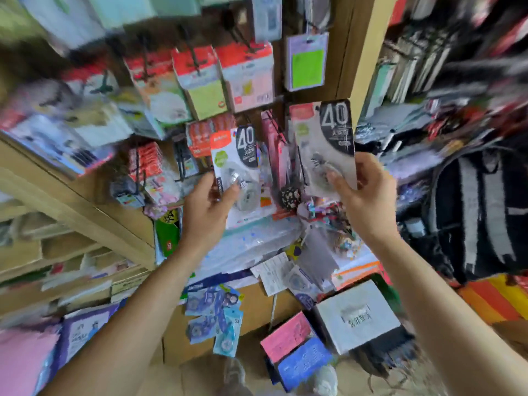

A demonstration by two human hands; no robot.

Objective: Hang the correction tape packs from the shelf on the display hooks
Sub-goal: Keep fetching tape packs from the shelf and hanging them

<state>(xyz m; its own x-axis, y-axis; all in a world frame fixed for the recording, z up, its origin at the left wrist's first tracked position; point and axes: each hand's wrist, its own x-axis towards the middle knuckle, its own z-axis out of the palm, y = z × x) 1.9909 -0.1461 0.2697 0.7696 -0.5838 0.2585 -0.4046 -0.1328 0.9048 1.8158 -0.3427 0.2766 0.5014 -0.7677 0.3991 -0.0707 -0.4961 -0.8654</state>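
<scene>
One correction tape pack (238,164) pinched in the left hand (205,208), a second pack (324,144) gripped in the right hand (361,195), both raised before the display hooks (195,60), seemingly unhung, spare packs (213,315) at the shelf (251,244) front edge: most work likely left.

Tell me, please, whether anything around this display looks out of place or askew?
Yes. Several blue packs lie in a loose, overlapping heap below the shelf, tilted at different angles instead of hanging. A white paper slip juts over the shelf's edge nearby.
</scene>
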